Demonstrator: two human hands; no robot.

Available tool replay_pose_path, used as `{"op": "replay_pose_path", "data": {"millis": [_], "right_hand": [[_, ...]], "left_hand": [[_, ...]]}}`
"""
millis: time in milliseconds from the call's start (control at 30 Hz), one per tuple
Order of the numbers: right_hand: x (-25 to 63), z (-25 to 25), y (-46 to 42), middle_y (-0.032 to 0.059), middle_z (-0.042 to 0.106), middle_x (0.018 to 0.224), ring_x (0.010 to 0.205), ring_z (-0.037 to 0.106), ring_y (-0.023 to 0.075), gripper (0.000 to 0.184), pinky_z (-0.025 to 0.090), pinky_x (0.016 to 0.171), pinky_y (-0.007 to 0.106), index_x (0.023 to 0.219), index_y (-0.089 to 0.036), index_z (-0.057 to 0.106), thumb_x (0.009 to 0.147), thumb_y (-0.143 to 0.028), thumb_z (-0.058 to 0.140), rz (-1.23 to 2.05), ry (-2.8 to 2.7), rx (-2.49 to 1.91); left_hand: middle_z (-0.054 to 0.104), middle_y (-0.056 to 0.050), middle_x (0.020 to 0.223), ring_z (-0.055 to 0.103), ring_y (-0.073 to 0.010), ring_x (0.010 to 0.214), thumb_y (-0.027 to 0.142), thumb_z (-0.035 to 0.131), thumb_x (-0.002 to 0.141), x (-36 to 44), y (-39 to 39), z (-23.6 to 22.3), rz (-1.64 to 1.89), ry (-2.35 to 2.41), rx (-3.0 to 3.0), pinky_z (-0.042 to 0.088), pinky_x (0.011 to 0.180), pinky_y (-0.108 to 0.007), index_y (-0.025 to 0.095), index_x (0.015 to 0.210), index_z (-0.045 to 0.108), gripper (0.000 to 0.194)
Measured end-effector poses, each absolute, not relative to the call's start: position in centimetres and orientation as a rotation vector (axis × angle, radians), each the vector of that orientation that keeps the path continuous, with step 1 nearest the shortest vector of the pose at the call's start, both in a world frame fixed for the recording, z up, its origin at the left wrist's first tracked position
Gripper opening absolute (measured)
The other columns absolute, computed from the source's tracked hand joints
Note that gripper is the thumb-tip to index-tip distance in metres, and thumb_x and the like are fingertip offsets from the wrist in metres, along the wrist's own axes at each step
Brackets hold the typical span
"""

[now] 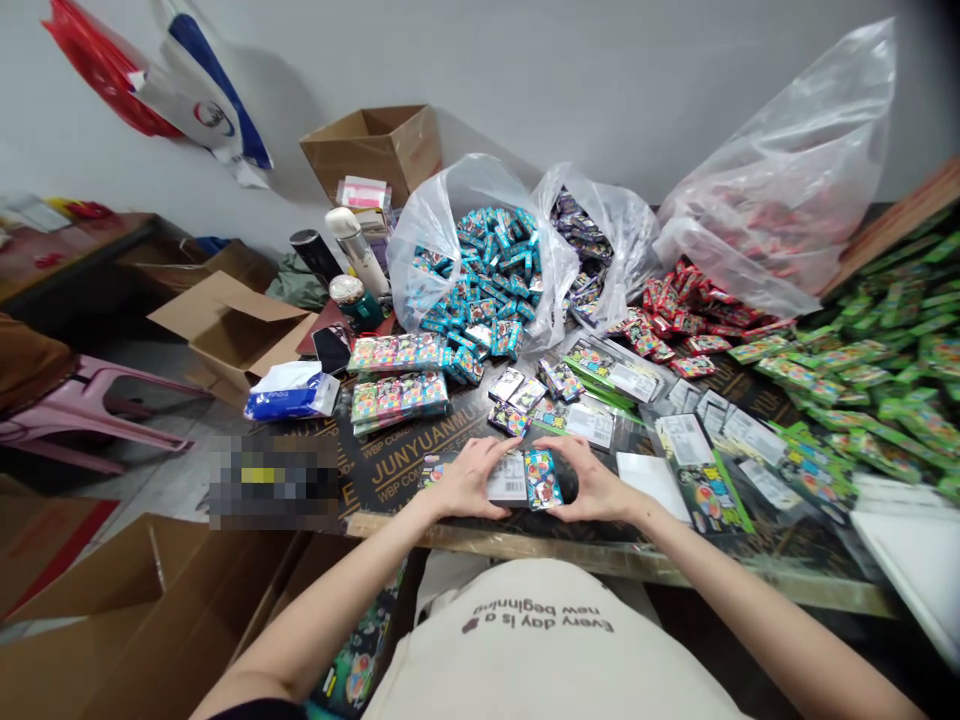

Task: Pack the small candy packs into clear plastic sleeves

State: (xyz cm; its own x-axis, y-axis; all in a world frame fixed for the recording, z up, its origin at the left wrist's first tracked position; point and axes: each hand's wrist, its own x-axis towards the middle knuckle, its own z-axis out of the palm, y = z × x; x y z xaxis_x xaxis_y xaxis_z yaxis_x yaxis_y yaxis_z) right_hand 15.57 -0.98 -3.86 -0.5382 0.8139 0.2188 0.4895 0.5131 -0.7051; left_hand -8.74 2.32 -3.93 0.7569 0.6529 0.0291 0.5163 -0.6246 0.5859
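My left hand (474,480) is closed around a flat pack with a grey-white label (510,480), its thumb at the near edge. Right against that pack sits a small blue printed box (544,480). My right hand (589,482) curves round the box, fingertips at its far edge and thumb at its near edge. Just beyond my hands lie several small purple boxes (517,395), some with pale sides up. Flat green printed packages (694,470) and a white sheet (651,485) lie to the right of my right hand.
Clear bags hold blue boxes (495,260) and purple boxes (581,235). Red boxes (694,300) spill beside them, and green packs (885,370) heap at right. Wrapped multipacks (401,395), a tissue pack (291,392), flasks (356,250) and an open carton (240,335) stand left.
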Motion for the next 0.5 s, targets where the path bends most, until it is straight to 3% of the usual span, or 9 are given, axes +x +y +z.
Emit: {"op": "replay_pose_path", "data": {"millis": [267, 500], "right_hand": [[15.4, -2.2, -1.9, 0.0094, 0.050, 0.120, 0.111, 0.045, 0.0266, 0.075, 0.030, 0.094, 0.043, 0.124, -0.021, 0.035, 0.056, -0.028, 0.068, 0.807, -2.199, -1.069], [15.4, -1.0, -2.1, 0.0093, 0.052, 0.116, 0.109, 0.047, 0.0271, 0.067, 0.026, 0.095, 0.046, 0.122, -0.023, 0.038, 0.061, -0.030, 0.065, 0.673, -2.324, -0.998]], "left_hand": [[0.047, -0.011, 0.117, 0.043, -0.0279, 0.106, 0.038, 0.068, 0.055, -9.2, 0.7, -4.6, 0.423, 0.848, 2.385, 0.031, 0.093, -0.039, 0.022, 0.130, 0.035, 0.083], [0.051, -0.012, 0.117, 0.046, -0.0287, 0.107, 0.042, 0.069, 0.053, -9.5, 0.6, -5.0, 0.623, 0.834, 2.307, 0.031, 0.094, -0.042, 0.020, 0.128, 0.037, 0.084]]}}
